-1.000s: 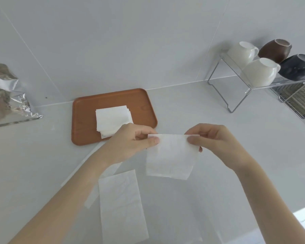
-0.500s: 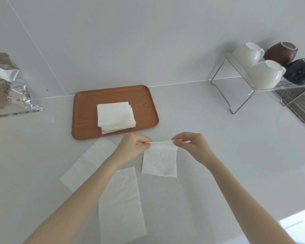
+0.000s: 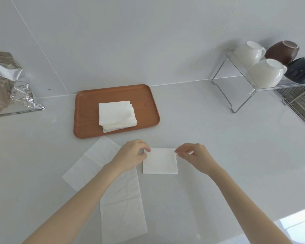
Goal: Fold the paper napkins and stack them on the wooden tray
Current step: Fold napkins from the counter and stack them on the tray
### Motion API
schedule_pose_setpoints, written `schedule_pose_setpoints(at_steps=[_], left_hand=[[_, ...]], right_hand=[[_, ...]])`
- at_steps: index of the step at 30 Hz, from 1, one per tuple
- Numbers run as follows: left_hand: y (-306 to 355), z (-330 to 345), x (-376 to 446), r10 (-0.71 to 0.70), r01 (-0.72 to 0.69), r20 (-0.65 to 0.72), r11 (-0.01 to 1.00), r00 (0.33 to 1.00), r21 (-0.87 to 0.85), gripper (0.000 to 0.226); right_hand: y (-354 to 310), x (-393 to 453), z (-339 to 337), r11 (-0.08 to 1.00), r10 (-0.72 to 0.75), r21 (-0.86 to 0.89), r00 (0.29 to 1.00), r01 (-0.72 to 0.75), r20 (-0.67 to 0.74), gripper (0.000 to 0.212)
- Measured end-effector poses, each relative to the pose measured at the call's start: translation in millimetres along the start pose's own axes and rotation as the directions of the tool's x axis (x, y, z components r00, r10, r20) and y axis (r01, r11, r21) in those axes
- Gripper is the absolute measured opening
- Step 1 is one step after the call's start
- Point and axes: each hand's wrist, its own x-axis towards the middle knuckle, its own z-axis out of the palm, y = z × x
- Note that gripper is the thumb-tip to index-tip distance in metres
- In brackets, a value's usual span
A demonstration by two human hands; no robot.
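Observation:
A small folded white napkin (image 3: 160, 162) lies flat on the counter in front of me. My left hand (image 3: 132, 155) pinches its far left corner and my right hand (image 3: 192, 154) pinches its far right corner. Behind them the wooden tray (image 3: 88, 110) holds a stack of several folded napkins (image 3: 116, 115). Two unfolded napkins lie on the counter to the left: one long sheet (image 3: 123, 206) under my left forearm and another sheet (image 3: 90, 161) slanting toward the tray.
A crumpled foil bag (image 3: 5, 85) stands at the far left against the wall. At the right, a wire rack (image 3: 239, 95) carries white, brown and dark mugs (image 3: 266, 73). White wall panels close the back.
The napkin was hanging in the air between both hands; it has come down and now lies flat on the counter, folded smaller, with both hands still at its far corners.

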Motion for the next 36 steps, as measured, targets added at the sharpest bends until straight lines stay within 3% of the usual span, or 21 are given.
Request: schedule_pose_setpoints(at_steps=[4, 8, 15, 19, 23, 28, 33, 36], left_hand=[[-2.5, 7.8, 18.3, -0.032, 0.045, -0.135, 0.994, 0.99, 0.098, 0.025], [-6.2, 18.0, 26.8, -0.065, 0.095, -0.127, 0.965, 0.99, 0.245, 0.026], [-7.8, 22.8, 27.6, -0.039, 0.064, -0.135, 0.98, 0.99, 0.187, 0.006], [-6.5, 5.4, 18.1, -0.124, 0.11, -0.164, 0.99, 0.979, -0.094, 0.006], [-3.6, -19.0, -0.4, -0.195, 0.129, -0.139, 0.915, 0.971, -0.381, 0.018], [-9.3, -64.7, -14.5, -0.254, 0.146, -0.144, 0.843, 0.956, -0.518, 0.016], [-22.8, -118.4, 0.6, -0.317, 0.076, -0.241, 0.734, 0.917, -0.675, 0.014], [-38.1, -142.3, 22.3, -0.332, 0.028, -0.356, 0.765, 0.873, -0.644, 0.015]], right_hand=[[1.4, 17.9, 13.0, 0.998, 0.01, -0.055, 0.992, -0.017, -0.127, 0.014], [6.0, 27.1, 28.1, 0.971, 0.022, -0.233, 0.991, -0.053, -0.132, 0.025], [5.7, 29.5, 35.1, 0.956, 0.032, -0.285, 0.993, -0.064, -0.115, 0.015], [-7.4, 31.5, 27.6, 0.998, 0.047, -0.033, 0.995, -0.05, -0.091, 0.004], [-29.6, 32.7, 17.1, 0.98, 0.047, 0.194, 0.998, -0.052, 0.028, 0.014], [-67.9, 46.7, 5.2, 0.953, -0.067, 0.303, 0.975, -0.001, 0.213, 0.007], [-112.8, 91.0, 5.8, 0.904, -0.122, 0.425, 0.978, 0.04, 0.167, 0.005], [-133.7, 124.9, 11.3, 0.876, -0.129, 0.48, 0.985, 0.057, 0.119, 0.011]])
